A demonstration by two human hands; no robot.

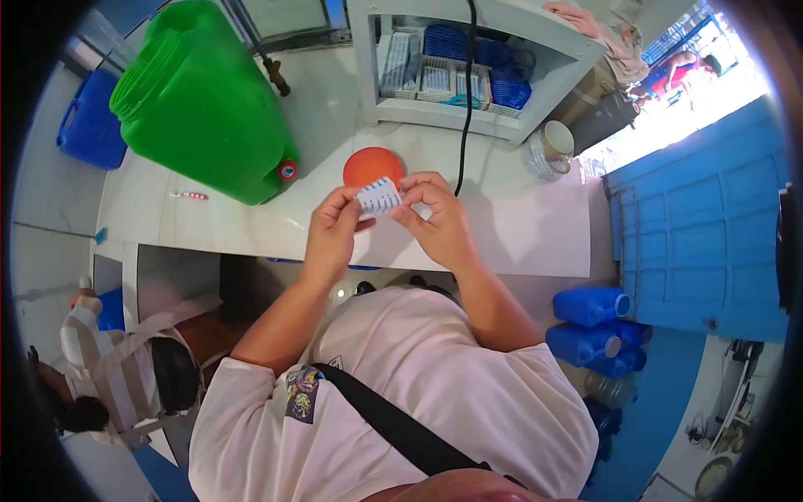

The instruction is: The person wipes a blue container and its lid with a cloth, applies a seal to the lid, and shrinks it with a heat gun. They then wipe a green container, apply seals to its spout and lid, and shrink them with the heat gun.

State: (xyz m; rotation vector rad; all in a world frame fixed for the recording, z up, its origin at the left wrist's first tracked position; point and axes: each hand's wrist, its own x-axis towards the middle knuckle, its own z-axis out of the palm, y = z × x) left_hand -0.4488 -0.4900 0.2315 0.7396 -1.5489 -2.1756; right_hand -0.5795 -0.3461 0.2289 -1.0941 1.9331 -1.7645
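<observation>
A small white sheet with rows of dark marks (379, 197) is held up between my two hands over the counter. My left hand (336, 219) pinches its left edge between thumb and fingers. At the right edge, my right hand (432, 209) grips it the same way. Just behind the sheet lies a round orange-red lid (373, 165), partly covered by it and by my fingers. The sheet is tilted toward the camera, and its marks are too small to read.
On the white counter (535, 226) stand a large green jug (196, 109), a cup (556, 140) and a shelf unit (368, 63) with baskets. A black cable (465, 109) hangs down. Blue containers (590, 306) are stacked at right. Another person (677, 74) is outside.
</observation>
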